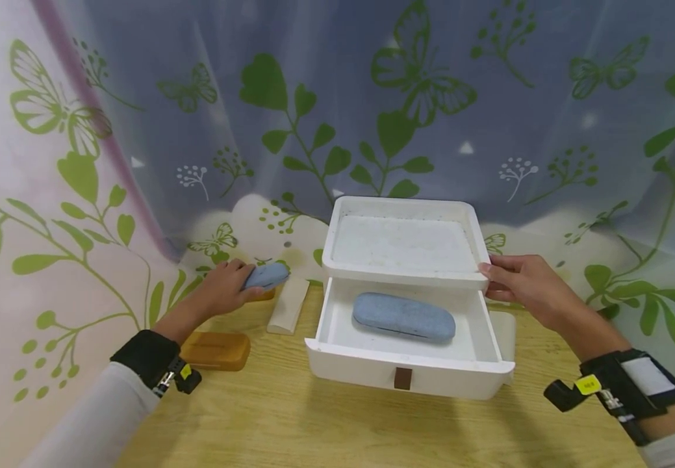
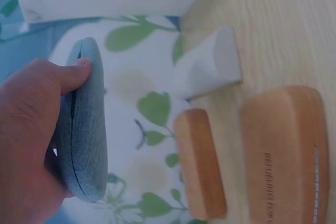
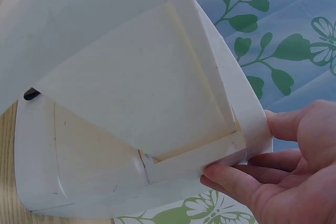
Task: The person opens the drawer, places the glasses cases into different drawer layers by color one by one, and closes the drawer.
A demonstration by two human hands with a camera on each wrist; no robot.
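Observation:
My left hand [image 1: 226,289] grips a blue fabric-covered glasses case [image 1: 267,276] above the left part of the table. In the left wrist view, the thumb lies over the seam of this case [image 2: 86,124]. A white drawer box [image 1: 404,279] stands in the middle with its drawer [image 1: 404,377] pulled out toward me. Inside the drawer lies another blue glasses case [image 1: 404,316]. My right hand [image 1: 527,283] pinches the box's right side near its tray-like top. In the right wrist view, thumb and fingers of this hand [image 3: 294,166] hold the box's wall [image 3: 254,129].
On the wooden table [image 1: 267,416], left of the box, are a brown case [image 1: 217,351], a smaller brown block [image 2: 199,166] and a cream-coloured case [image 1: 289,305]. A pale object [image 1: 503,331] is partly hidden right of the drawer. A patterned curtain [image 1: 325,97] hangs close behind.

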